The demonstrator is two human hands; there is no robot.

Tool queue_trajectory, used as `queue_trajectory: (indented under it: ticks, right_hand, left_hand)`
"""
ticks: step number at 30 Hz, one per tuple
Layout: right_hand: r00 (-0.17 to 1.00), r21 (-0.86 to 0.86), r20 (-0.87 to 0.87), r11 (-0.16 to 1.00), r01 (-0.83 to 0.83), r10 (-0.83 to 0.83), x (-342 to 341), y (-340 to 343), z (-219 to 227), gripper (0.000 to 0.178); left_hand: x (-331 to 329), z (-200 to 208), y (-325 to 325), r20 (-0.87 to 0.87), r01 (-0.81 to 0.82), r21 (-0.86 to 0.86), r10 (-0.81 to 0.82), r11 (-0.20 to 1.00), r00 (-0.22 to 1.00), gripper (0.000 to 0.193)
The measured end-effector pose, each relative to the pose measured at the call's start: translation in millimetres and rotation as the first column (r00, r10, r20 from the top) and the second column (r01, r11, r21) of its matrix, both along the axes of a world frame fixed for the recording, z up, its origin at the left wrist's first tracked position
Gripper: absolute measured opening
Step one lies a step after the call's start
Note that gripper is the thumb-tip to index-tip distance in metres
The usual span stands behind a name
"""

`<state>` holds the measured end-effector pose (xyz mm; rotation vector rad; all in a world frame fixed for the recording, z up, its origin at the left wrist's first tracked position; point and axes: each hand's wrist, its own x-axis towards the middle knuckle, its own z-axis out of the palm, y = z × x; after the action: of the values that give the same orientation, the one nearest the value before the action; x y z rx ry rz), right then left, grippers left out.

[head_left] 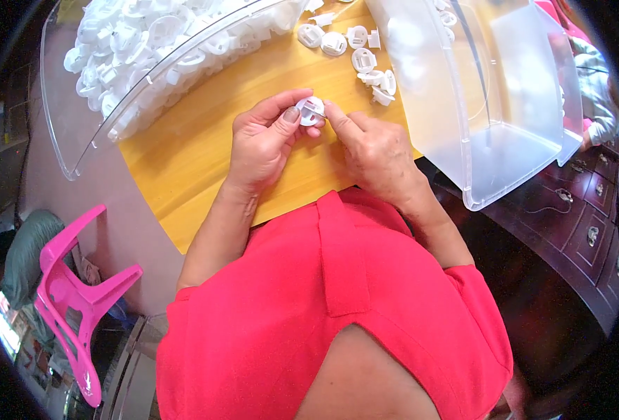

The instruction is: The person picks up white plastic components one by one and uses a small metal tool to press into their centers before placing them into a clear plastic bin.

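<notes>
A small round white plastic piece (310, 110) with a slotted face is pinched between the thumb and fingers of my left hand (259, 148). It is held above the yellow table (183, 164). My right hand (381, 150) comes in from the other side, its index fingertip at the piece's right edge. The other fingers of that hand are curled under. A thin dark line shows by the fingertip, and whether the hand grips something small there is hidden. Several loose white pieces (334, 44) of similar shape lie on the table beyond my hands.
At the far left, a clear plastic bin (63, 150) holds a big heap of white pieces (138, 52). A translucent bin (509, 143) stands at the right. Dark wooden drawers (589, 210) and another person's sleeve (593, 87) are beyond it. A pink plastic chair (78, 294) is at lower left.
</notes>
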<state>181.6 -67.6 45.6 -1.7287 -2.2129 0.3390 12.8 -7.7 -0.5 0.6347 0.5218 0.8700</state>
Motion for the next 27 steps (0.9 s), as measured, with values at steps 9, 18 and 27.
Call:
queue_trajectory:
  ticks: [9,18,27]
  right_hand:
    - [0.954,-0.113,-0.298,0.993,-0.017,-0.017,5,6,-3,0.046]
    - [0.924,-0.064,-0.365,0.994,0.094,-0.111,1,2,2,0.045]
    - [0.994,0.108,0.030,0.989,0.103,-0.107,-2,-3,3,0.035]
  left_hand:
    - [0,3,-1,-0.078,-0.021,0.025,0.022,0.999,0.997,0.023]
    - [0,4,3,-0.027,-0.021,-0.066,0.020,0.998,0.999,0.026]
    - [1,6,3,-0.037,-0.036,-0.052,0.034,0.998,0.999,0.026]
